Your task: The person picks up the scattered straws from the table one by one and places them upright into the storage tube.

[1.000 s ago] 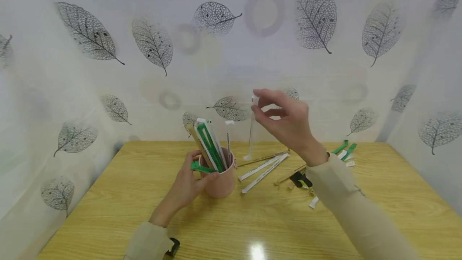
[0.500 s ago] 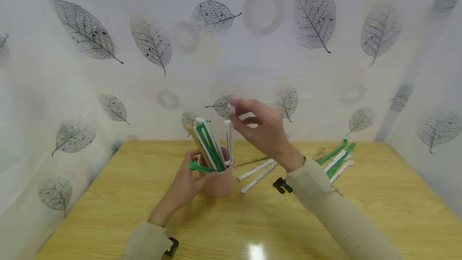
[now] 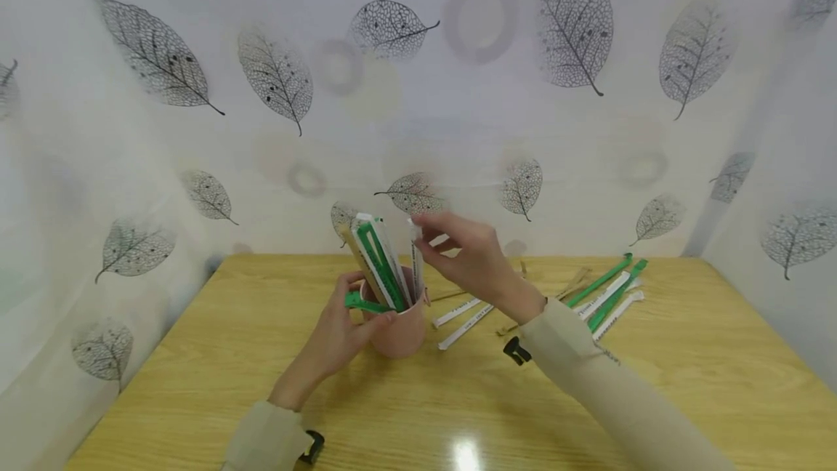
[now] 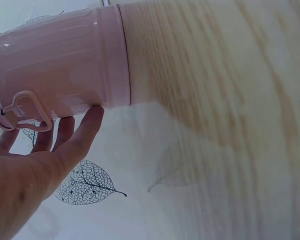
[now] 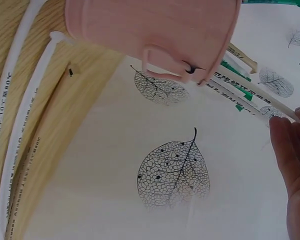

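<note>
A small pink bucket (image 3: 400, 336) with side handles stands on the table, holding several paper-wrapped straws (image 3: 382, 267) in white, green and brown. My left hand (image 3: 333, 344) grips the bucket from its left, thumb near the front rim and fingers round the far side. In the left wrist view fingertips (image 4: 94, 114) touch the bucket's wall beside the wire handle (image 4: 37, 112). Above the rim, my right hand (image 3: 477, 256) pinches the top of a white-wrapped straw (image 5: 260, 92), whose lower end is inside the bucket. Another white straw stands close beside it.
Right of the bucket, white straws (image 3: 466, 327) and a brown one lie on the wooden table (image 3: 418, 413). Farther right is a loose group of green straws (image 3: 598, 280), white and brown ones, partly behind my right forearm. A leaf-patterned curtain (image 3: 484, 129) hangs behind.
My right hand has moved left with the white straw from beside the bucket to over it, then lowered it in. My left hand keeps its grip on the bucket.
</note>
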`<state>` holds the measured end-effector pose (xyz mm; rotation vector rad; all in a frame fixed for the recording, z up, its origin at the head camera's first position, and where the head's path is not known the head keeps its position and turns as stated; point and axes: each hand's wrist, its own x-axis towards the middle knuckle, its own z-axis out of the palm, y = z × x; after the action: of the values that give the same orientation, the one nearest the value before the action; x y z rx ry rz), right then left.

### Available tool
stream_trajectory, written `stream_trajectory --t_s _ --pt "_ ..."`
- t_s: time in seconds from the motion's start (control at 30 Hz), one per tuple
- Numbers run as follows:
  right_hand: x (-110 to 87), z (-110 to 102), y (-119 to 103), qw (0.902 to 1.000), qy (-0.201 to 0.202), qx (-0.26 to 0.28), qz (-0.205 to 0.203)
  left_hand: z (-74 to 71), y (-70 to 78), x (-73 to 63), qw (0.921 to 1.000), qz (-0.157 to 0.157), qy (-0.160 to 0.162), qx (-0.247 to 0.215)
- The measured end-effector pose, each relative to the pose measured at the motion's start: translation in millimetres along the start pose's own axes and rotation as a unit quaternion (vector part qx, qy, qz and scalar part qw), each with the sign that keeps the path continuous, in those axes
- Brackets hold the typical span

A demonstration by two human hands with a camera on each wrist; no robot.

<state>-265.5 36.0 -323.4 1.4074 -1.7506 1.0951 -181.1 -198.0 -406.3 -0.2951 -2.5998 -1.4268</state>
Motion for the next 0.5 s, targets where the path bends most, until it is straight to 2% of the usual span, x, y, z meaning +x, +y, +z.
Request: stream_trajectory --t_s 0.2,0.5 --pt "-12.8 2.9 4.4 0.9996 -0.024 -0.004 0.017 0.3 1.1 0.2 1.0 -0.005 0.0 0.007" --pt "-22.5 8.8 6.7 0.999 -0.032 -0.009 0.03 2.0 1.3 -0.3 1.0 -0.005 0.005 0.007"
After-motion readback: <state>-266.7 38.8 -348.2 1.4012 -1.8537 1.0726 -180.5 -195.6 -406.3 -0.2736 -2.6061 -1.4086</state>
